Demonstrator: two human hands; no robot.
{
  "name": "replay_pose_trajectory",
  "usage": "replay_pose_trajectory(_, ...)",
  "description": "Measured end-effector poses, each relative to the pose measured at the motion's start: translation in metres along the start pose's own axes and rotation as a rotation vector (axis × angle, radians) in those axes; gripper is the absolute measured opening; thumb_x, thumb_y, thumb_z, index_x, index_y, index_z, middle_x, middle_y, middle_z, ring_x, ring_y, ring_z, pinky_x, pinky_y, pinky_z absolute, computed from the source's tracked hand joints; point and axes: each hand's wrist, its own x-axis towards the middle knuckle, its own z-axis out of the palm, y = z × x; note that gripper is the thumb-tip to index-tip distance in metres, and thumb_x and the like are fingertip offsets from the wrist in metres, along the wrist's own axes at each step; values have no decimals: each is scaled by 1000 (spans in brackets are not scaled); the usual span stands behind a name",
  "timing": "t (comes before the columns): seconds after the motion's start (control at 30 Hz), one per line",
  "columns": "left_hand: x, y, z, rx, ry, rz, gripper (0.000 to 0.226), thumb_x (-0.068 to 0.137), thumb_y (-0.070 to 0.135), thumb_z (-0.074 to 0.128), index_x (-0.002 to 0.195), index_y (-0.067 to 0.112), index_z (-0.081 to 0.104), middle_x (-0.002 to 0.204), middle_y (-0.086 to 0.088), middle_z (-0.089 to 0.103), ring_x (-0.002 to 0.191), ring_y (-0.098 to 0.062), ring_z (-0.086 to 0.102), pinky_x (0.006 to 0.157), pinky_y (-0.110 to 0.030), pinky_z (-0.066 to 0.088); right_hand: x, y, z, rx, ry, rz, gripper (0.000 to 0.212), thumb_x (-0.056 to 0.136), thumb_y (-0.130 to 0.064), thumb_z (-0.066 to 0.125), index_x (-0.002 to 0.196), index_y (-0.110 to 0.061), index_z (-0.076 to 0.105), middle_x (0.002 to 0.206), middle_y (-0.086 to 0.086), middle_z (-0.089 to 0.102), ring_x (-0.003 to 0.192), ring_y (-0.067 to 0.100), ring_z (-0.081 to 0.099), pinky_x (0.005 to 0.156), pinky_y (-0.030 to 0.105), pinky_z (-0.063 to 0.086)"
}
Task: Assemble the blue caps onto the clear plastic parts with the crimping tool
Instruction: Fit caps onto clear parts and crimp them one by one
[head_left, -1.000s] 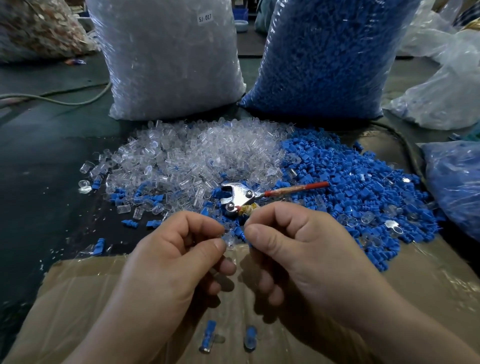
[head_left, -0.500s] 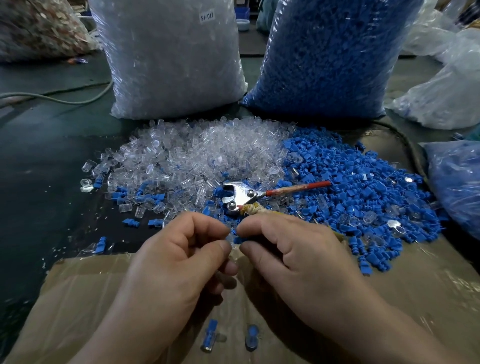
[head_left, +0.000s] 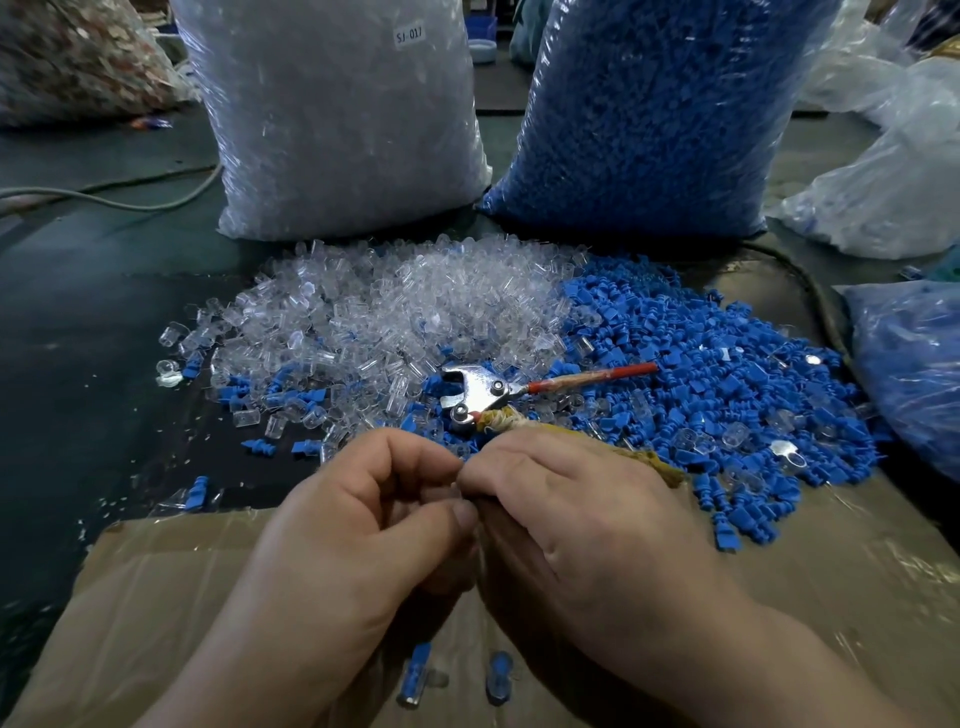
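Left hand (head_left: 358, 535), right hand (head_left: 582, 519) — fingertips together

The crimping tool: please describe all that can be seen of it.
The crimping tool lies flat on the heap, where the clear parts meet the blue caps. Its head is shiny metal with two round rivets and a notched mouth opening left. One thin handle, covered red, points right; the other, wrapped in yellowish cloth, runs behind the right hand. Neither hand seems to grip it.
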Motion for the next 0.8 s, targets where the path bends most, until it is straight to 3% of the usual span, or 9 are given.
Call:
replay_pose_trajectory(0.1, 2, -5, -2, 67, 36, 10, 28, 76, -5, 75, 74, 22, 71, 60, -16, 67, 46, -18, 62, 43, -17, 46, 0, 2, 1, -58, -26, -37, 29, 91, -30, 49, 110, -18, 67, 104, -2, 66, 93, 18, 60, 66, 40, 55)
replay_pose_trajectory(0.2, 3, -4, -2, 3, 88, -26, 27, 79, -12, 69, 76, 15, 69, 59, -11, 66, 47, -19, 64, 41, -20, 48, -1, 8, 0, -113, 12, -18, 30, 93, -30, 55, 120, -19, 63, 113, -2, 64, 104, 18, 56, 82, 39, 54)
replay_pose_trajectory(0.3, 3, -1, -3, -50, 113, -51, 15, 67, 6, 73, 78, 16, 72, 60, -12, 68, 44, -20, 61, 40, -23, 49, 3, 19, -7, -296, -17, 178, 47, 92, -45, 44, 136, -27, 44, 133, -4, 52, 127, 20, 44, 105, 45, 42)
replay_pose_trajectory(0.37, 3, 1, -5, -50, 117, -62, 14, 61, 22, 70, 74, 25, 73, 60, -16, 68, 44, -19, 60, 40, -25, 50, 3, 32, -11, -393, -173, 361, 67, 90, -62, 37, 147, -34, 17, 156, -1, 24, 146, 23, 16, 119, 46, 18)
replay_pose_trajectory(0.43, 3, 0, -6, -29, 123, -77, 11, 62, 27, 69, 72, 30, 72, 63, -16, 70, 44, -19, 60, 40, -28, 51, 1, 44, -11, -431, -265, 428, 79, 85, -72, 27, 150, -35, -2, 162, -5, 0, 149, 20, -4, 119, 41, 0)
replay_pose_trajectory(0.5, 3, -1, -7, 2, 117, -83, 8, 73, 24, 70, 72, 32, 71, 65, -16, 71, 45, -18, 61, 41, -28, 51, 1, 49, -10, -436, -277, 424, 84, 79, -76, 16, 150, -36, -7, 163, -6, -5, 149, 18, -8, 117, 38, -4)
replay_pose_trajectory(0.6, 4, -4, -9, 25, 132, -78, 24, 86, 14, 66, 72, 32, 71, 65, -15, 71, 44, -17, 59, 40, -23, 48, 6, 52, -10, -460, -269, 436, 85, 78, -77, 16, 151, -35, 1, 162, -6, 2, 148, 20, 3, 116, 42, 11)
replay_pose_trajectory(0.67, 5, -3, -9, 29, 133, -82, 27, 89, 12, 64, 71, 32, 70, 64, -15, 71, 43, -17, 58, 39, -22, 47, 9, 54, -10, -513, -245, 423, 81, 80, -76, 26, 149, -34, 13, 157, -5, 18, 139, 22, 20, 106, 46, 23)
replay_pose_trajectory(0.8, 5, -1, -9, 21, 122, -80, 27, 91, 11, 62, 73, 30, 70, 64, -16, 70, 43, -19, 57, 39, -26, 48, 14, 51, -10, -551, -223, 375, 70, 80, -73, 38, 138, -35, 33, 134, -10, 45, 115, 21, 36, 92, 43, 24)
